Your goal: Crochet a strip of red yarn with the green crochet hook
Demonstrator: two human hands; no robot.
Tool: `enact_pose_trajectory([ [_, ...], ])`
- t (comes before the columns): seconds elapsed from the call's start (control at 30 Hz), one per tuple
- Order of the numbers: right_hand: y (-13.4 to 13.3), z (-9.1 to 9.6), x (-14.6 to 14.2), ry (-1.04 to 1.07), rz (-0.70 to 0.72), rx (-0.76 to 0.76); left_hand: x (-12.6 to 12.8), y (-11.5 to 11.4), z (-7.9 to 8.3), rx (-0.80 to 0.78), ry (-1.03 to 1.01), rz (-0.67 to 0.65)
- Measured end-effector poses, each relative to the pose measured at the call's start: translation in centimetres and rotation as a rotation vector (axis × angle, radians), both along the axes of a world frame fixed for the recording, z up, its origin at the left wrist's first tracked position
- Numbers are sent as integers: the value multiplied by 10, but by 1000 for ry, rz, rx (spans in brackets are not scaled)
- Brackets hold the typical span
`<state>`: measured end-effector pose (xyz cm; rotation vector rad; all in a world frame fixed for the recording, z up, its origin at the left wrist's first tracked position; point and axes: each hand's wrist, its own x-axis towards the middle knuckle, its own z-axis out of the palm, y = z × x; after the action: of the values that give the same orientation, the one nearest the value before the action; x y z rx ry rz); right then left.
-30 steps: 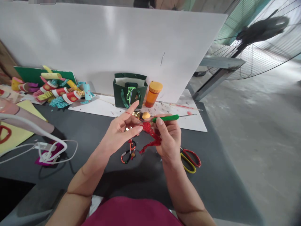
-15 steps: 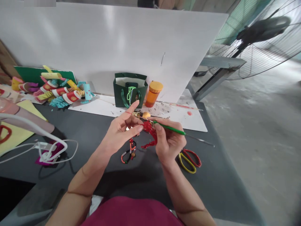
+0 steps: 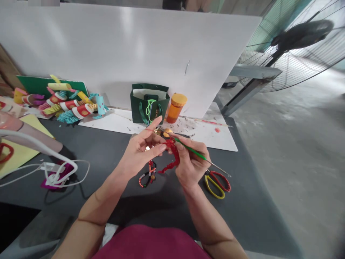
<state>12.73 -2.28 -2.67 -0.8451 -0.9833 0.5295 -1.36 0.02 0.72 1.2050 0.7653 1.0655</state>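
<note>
Your right hand (image 3: 192, 163) pinched a green crochet hook (image 3: 190, 148) pencil-style, while your left hand (image 3: 140, 146) gripped red crochet (image 3: 174, 154), yarn (image 3: 152, 130) tensioned over its raised forefinger.

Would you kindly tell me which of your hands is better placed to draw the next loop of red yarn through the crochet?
Probably the right hand: it grips the green-handled crochet hook, whose front end reaches the red crochet work. The left hand is occupied, holding the work with the red yarn strung over a raised finger.
</note>
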Motion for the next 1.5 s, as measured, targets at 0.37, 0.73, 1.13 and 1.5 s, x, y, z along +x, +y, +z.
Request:
enact_pose_trajectory([
  [0.37, 5, 17, 3, 383, 314, -207, 0, -2, 5, -29, -11, -3],
  [0.73, 4, 22, 10, 291, 331, -236, 0, -1, 3, -29, -33, 45],
  [1.13, 5, 22, 12, 273, 337, -206, 0, 0, 1, -3, -20, 55],
  [1.5, 6, 19, 13, 292, 296, -237, -1, -3, 5, 16, -41, 62],
])
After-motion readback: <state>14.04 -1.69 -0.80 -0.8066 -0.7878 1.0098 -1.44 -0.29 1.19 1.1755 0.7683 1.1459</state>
